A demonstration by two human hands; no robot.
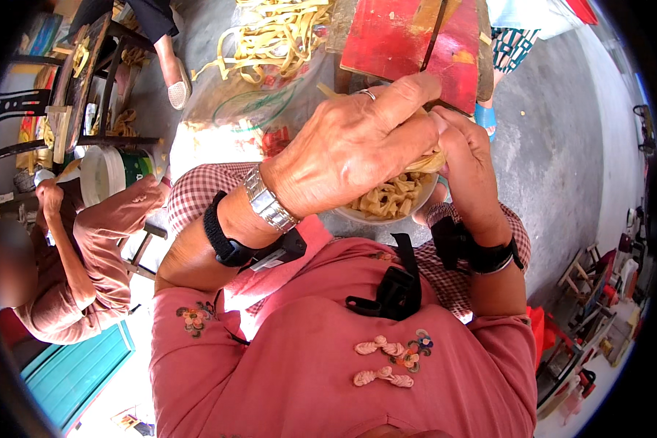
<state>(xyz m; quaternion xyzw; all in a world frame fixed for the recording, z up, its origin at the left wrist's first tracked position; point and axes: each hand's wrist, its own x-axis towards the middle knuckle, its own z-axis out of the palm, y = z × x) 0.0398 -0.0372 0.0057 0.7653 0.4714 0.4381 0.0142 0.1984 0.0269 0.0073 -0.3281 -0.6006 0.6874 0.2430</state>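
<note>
My left hand, with a ring and a metal watch at its wrist, reaches across to the right. Its fingers are closed and meet the curled fingers of my right hand. Between them is a folded pale yellow strip; the fingers hide part of it. Both hands are over a white bowl of short curled yellow pieces. Just beyond my fingertips is a red wooden board with a long dark bar across it.
A heap of long yellow strips lies on clear plastic at the far left. At left, a seated person is beside a white and green bucket. Another person's foot in a blue slipper is beyond the board.
</note>
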